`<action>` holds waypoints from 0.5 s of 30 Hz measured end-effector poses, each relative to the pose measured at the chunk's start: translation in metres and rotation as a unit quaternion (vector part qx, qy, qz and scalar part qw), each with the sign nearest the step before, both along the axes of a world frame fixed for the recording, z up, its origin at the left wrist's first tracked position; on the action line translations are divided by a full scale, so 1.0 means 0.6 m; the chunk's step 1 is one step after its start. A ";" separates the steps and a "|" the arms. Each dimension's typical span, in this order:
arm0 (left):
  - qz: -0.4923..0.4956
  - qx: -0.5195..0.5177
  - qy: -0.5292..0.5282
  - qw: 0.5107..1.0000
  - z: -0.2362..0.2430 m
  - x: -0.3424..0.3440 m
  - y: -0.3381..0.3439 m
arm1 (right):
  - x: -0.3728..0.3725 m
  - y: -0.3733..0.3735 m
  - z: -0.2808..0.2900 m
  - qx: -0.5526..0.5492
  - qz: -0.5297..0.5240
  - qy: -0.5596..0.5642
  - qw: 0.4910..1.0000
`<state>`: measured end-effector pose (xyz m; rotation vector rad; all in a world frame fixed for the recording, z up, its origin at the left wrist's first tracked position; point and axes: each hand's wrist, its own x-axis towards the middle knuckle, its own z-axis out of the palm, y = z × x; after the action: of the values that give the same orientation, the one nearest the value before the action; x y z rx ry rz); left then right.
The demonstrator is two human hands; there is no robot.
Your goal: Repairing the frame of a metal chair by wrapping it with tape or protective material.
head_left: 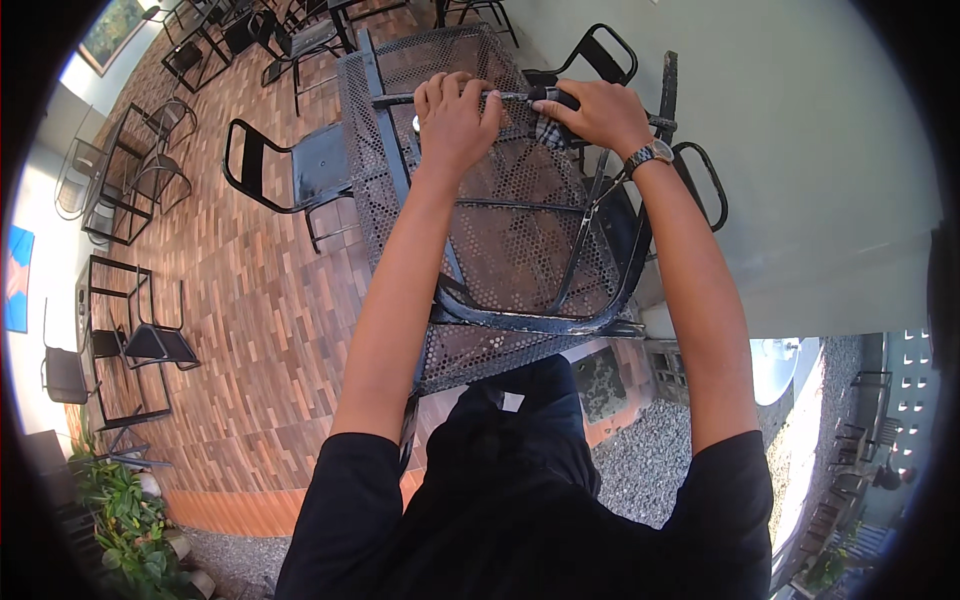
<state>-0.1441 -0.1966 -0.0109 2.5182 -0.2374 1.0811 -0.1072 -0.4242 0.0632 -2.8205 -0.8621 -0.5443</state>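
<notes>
A dark metal chair frame [530,323] with worn, chipped paint lies on a perforated metal table [470,362]. At the frame's far end, my left hand [455,125] has its fingers curled over a crossbar. My right hand [605,115] grips the black handle of a tool that looks like a screwdriver [556,98]. A pale metal shaft runs from the handle toward my left fingers, and its tip is hidden. Below the handle is a checkered cloth [549,132]. A small white round object [416,124] shows beside my left hand.
A black chair [320,170] stands left of the table, and another chair [605,55] stands at the far right against the pale wall [800,180]. More tables and chairs [130,170] are on the wood-patterned floor [270,340]. Gravel [650,455] and plants [125,510] lie nearer.
</notes>
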 end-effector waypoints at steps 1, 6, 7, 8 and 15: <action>0.004 0.000 -0.003 1.000 -0.002 0.000 0.001 | -0.001 0.004 0.001 0.002 -0.013 -0.005 1.000; 0.025 0.010 -0.019 0.999 0.001 -0.002 -0.006 | -0.002 0.020 0.008 0.029 -0.078 0.031 0.996; 0.024 0.012 -0.022 0.999 0.003 -0.005 -0.008 | 0.001 0.017 0.011 0.023 -0.073 0.051 0.996; 0.026 0.013 -0.021 0.999 0.004 -0.008 -0.011 | 0.003 0.014 0.014 0.018 -0.068 0.071 0.995; 0.028 0.009 -0.009 1.000 0.005 -0.008 -0.009 | 0.018 0.004 0.038 -0.061 0.002 0.158 0.986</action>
<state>-0.1491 -0.2020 -0.0078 2.5465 -0.1830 1.1280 -0.0962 -0.4220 0.0862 -2.8987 -0.8602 -0.0398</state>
